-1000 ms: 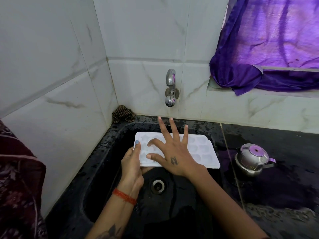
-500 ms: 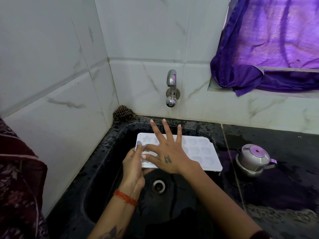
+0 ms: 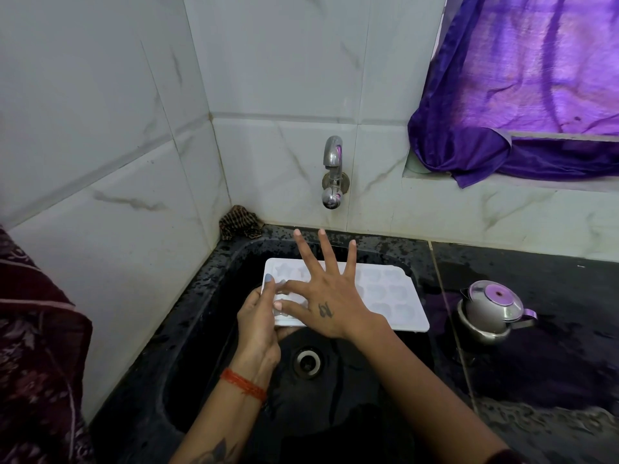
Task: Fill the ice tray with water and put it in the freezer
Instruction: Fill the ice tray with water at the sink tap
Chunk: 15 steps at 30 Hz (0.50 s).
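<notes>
a white ice tray (image 3: 385,296) is held level above the black sink (image 3: 207,329), just below and in front of the tap (image 3: 332,172) mounted on the far tiled wall. the tray's left end is gripped by the left hand (image 3: 259,319), with the thumb laid on the top rim and the other fingers apparently curled underneath, though these are hidden by the tray. the right hand (image 3: 330,303) is spread flat over the left half of the tray, fingers straight and splayed towards the far wall, so that nothing is clasped by it; whether the palm is pressed on the moulds or held just above them cannot be told. the right half of the tray is left uncovered, and rounded moulds are seen in it. the drain (image 3: 307,360) is seen at the bottom of the sink, below the near edge of the tray. a red thread (image 3: 243,385) is worn on the left wrist. on the dark wet counter (image 3: 536,413) to the right of the sink a small steel kettle (image 3: 492,309) with a purple-tinted lid is stood, well apart from the tray. a crumpled brown cloth (image 3: 239,222) is tucked in the far left corner beside the sink rim. a purple curtain (image 3: 522,85) is draped over the window ledge at the far right.
</notes>
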Motion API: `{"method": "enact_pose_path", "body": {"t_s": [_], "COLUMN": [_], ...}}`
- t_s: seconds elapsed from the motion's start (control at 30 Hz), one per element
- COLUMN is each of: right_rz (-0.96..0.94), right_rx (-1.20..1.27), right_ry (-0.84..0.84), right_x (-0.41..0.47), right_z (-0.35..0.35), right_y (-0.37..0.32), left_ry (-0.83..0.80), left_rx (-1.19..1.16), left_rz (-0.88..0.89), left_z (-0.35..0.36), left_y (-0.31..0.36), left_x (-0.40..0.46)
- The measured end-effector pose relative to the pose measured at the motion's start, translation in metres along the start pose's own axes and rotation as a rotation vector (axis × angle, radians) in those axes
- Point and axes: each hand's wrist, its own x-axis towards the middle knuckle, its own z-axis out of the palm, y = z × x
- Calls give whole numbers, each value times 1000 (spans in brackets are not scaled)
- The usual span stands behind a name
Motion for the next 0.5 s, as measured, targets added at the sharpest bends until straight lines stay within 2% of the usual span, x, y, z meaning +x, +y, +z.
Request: {"method": "enact_pose_path", "body": {"t_s": [0.23, 0.5], "right_rz": [-6, -40], "right_rx": [32, -68], "right_ry": [-49, 155], "right_x": [1, -2], "right_z": [-6, 6], "right_y": [-1, 4], "left_ry": [-2, 0], "left_rx": [-11, -7], "left_rz": [-7, -17], "left_z": [1, 1], "left_y": [1, -2], "left_x": [-1, 0]}}
